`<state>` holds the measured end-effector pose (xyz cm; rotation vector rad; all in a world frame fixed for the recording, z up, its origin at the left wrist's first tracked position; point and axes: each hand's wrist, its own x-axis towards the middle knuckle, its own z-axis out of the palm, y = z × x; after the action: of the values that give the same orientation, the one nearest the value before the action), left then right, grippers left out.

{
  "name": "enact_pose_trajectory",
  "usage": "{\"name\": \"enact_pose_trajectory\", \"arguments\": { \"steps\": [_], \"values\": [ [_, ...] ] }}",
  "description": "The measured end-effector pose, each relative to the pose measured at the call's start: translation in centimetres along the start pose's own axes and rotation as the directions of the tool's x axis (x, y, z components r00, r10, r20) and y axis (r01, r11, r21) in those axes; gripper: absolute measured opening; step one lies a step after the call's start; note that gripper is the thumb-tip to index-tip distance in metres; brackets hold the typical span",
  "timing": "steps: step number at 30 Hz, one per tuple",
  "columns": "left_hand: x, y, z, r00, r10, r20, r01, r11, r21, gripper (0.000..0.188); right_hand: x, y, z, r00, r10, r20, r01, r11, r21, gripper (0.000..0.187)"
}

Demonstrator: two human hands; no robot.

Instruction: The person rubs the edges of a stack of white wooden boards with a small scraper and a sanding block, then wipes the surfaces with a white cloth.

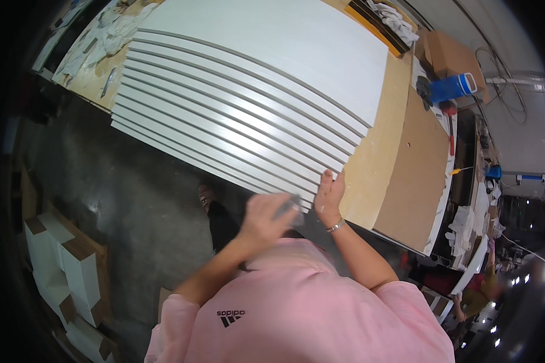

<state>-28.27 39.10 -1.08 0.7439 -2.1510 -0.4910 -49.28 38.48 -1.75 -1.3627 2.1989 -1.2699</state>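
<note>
White flat panels (224,115) lie overlapped like steps on the table, their long grey edges showing in rows. Blurred by motion, my left hand (265,219) is closed around a small grey pad (292,209) at the near right end of the lowest panel. Whether the pad touches the panel edge cannot be made out. At the panels' near right corner, my right hand (329,196) grips their ends, its thumb and fingers pointing up and away from me. Part of its grip is hidden.
The wooden tabletop (369,175) shows on the right, beside a brown cardboard sheet (415,163). Farther right are a blue jug (448,89) and a cardboard box (451,57). White cabinet-like pieces (79,272) stand on the floor at left. Another person (475,296) is at the far right.
</note>
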Motion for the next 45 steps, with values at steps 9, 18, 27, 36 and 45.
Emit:
{"name": "enact_pose_trajectory", "arguments": {
  "steps": [9,18,27,36,45],
  "values": [
    [0.6,2.2,1.5,0.995,-0.047,0.089,0.046,0.999,0.011,0.059,0.0,0.7,-0.2,0.993,0.085,0.082,-0.094,0.990,0.110,0.043],
    [1.5,3.2,2.3,0.982,0.051,0.184,-0.035,0.996,-0.087,0.058,0.7,1.7,-1.9,0.962,0.102,0.252,-0.157,0.965,0.211,0.044],
    [-0.8,-0.5,-6.6,0.968,-0.239,0.073,0.227,0.964,0.141,0.068,-11.5,9.9,-21.4,0.346,0.374,0.860,-0.442,0.874,-0.203,0.011],
    [0.1,0.1,-5.3,0.918,-0.389,-0.071,0.394,0.917,0.067,0.071,-17.9,1.3,-26.0,0.308,0.562,0.768,-0.721,0.664,-0.197,0.017],
    [2.0,-0.8,-4.6,0.918,-0.386,-0.093,0.390,0.920,0.033,0.066,-22.6,4.0,-27.9,0.388,0.615,0.687,-0.747,0.646,-0.157,0.018]
  ]
}}
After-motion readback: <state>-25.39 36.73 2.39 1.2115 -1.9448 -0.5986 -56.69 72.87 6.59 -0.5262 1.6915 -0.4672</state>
